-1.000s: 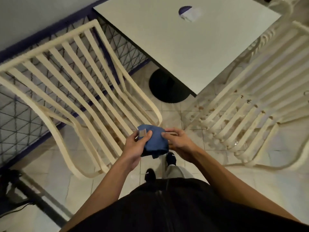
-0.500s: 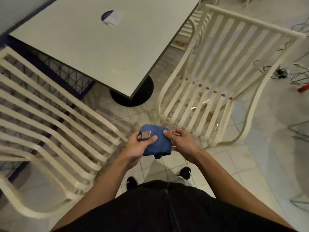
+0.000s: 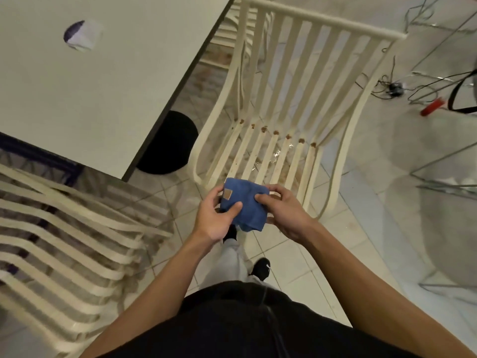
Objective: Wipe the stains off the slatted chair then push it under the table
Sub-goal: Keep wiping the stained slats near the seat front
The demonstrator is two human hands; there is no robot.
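Observation:
A cream slatted chair stands straight ahead, its seat facing me, with brown stains in a row where seat meets back and wet smears on the seat slats. Its left side is close to the white table. A folded blue cloth with a small tan label is held just above the chair's front edge. My left hand grips its left side and my right hand grips its right side.
A second cream slatted chair fills the lower left. The table's black round base sits on the tiled floor. Cables and a red tool lie at the far right, beside wire frames.
The view has swung right and nearer, so the stained chair now sits straight ahead. Both hands still hold the blue cloth, now over the seat's front edge.

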